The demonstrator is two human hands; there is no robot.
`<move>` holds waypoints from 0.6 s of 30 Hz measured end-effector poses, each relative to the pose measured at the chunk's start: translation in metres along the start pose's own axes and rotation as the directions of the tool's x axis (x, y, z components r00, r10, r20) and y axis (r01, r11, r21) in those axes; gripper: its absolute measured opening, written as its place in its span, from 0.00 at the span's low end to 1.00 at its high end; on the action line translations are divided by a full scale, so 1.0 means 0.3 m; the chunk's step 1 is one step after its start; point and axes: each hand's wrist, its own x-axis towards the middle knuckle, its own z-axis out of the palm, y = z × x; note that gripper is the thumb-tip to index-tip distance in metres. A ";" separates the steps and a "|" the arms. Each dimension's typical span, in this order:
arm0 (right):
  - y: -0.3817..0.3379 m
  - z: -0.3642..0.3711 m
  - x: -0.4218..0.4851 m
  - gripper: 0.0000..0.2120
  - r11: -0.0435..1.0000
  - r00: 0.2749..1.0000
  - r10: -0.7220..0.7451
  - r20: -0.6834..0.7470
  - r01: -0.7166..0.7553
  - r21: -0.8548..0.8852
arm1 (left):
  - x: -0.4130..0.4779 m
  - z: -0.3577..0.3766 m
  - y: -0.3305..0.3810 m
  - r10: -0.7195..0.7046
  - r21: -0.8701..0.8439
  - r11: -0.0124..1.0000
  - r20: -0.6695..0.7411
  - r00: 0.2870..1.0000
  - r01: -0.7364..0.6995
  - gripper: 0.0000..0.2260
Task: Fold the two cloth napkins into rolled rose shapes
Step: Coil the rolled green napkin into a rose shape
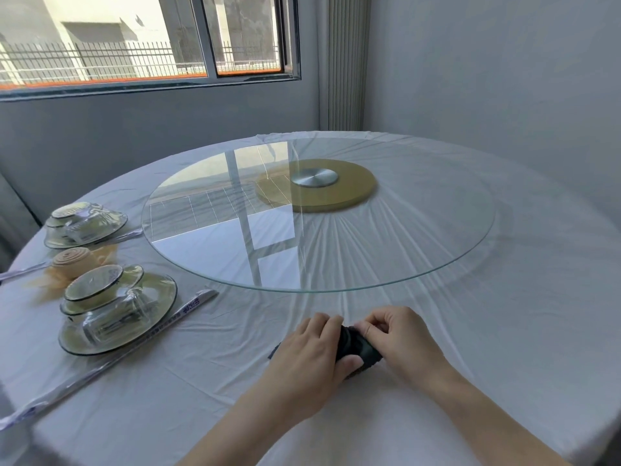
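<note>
Dark napkin [358, 344], rolled, on white tablecloth [201, 381] near table edge; left hand [312, 354] and right hand [403, 338] both clamped on it. Peach napkin [72, 258], rolled, between two dish sets at left.

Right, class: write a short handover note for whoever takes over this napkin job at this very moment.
Left hand and right hand: both grip the rolled dark cloth napkin at the near edge of the white-clothed round table.
Done: the peach cloth napkin rose sits on the left between the two glass plate settings.
Left: finish the dark roll and shape it into a rose.
</note>
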 end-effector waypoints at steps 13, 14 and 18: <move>-0.053 0.008 0.033 0.13 0.903 0.997 0.040 0.067 -0.007 -0.430 | -0.001 0.014 0.022 -0.054 0.036 0.998 -0.038 0.998 0.056 0.37; -0.053 0.010 0.033 0.12 0.894 0.997 0.043 0.058 -0.013 -0.449 | 0.000 0.014 0.025 -0.060 0.041 0.997 -0.044 0.997 0.061 0.37; -0.050 0.014 0.016 0.14 0.889 0.998 0.059 -0.019 -0.061 -0.453 | 0.009 0.015 0.029 -0.089 0.068 0.993 -0.045 0.995 0.092 0.37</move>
